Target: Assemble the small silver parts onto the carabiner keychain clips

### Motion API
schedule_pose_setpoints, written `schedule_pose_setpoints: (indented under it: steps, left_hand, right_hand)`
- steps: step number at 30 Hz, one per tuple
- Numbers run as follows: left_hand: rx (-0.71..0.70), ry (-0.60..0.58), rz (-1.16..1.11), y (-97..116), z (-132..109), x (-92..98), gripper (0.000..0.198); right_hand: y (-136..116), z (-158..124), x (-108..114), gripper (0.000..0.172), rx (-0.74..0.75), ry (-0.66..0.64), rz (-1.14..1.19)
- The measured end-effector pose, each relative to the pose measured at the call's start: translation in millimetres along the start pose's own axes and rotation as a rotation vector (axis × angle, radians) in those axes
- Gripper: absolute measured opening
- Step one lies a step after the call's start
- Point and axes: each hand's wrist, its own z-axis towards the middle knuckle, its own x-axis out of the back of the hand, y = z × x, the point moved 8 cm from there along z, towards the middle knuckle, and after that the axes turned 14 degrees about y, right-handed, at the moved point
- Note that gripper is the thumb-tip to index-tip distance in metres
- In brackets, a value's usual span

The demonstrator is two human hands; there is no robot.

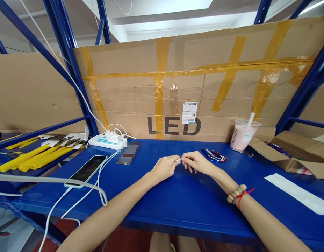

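Over the middle of the blue table, both hands meet at a tiny, partly hidden item that looks silvery. My left hand comes from the left with its fingers closed, pinching at this item. On its right side, my right hand holds thumb and index finger together at the same spot, its other fingers curled below. Too little of the item shows to name it. Just right of my right hand lie blue and red metal clips on the tabletop.
At left are a phone with white cables, a power strip and yellow tubes. A pink drink cup, an open cardboard box and a white strip are at right. Taped cardboard stands behind.
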Motion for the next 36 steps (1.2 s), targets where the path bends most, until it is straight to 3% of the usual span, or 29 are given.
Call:
schedule_pose_setpoints:
  steps: [8, 14, 18, 23, 26, 31, 36]
  left_hand:
    - [-0.111, 0.013, 0.057, -4.0, 0.8, -2.3, 0.023]
    - [0.012, 0.081, -0.062, -6.8, 4.0, 4.7, 0.024]
    - [0.059, 0.085, -0.058, -9.6, 4.5, 1.1, 0.023]
    - [0.098, 0.115, 0.004, -14.7, 5.8, -1.4, 0.025]
    - [0.103, 0.132, 0.019, -16.0, 5.7, -0.4, 0.025]
    - [0.049, 0.162, 0.027, -16.0, 5.0, 1.7, 0.026]
    - [0.006, 0.130, 0.064, -13.5, 5.5, -0.5, 0.026]
  right_hand:
    - [9.0, -0.9, -9.4, 0.040, -0.097, 0.018, 0.043]
    - [4.4, 2.0, -8.3, 0.044, -0.080, 0.058, 0.095]
    - [4.3, 1.9, -4.3, 0.046, -0.061, 0.084, -0.016]
    - [-9.3, 1.9, 24.4, 0.037, 0.143, 0.331, -0.419]
    - [-23.5, -2.3, 37.5, 0.031, 0.278, 0.489, -0.543]
    - [-36.5, -7.3, 31.0, 0.022, 0.451, 0.462, -0.608]
    - [-36.6, -7.6, 31.2, 0.019, 0.520, 0.432, -0.627]
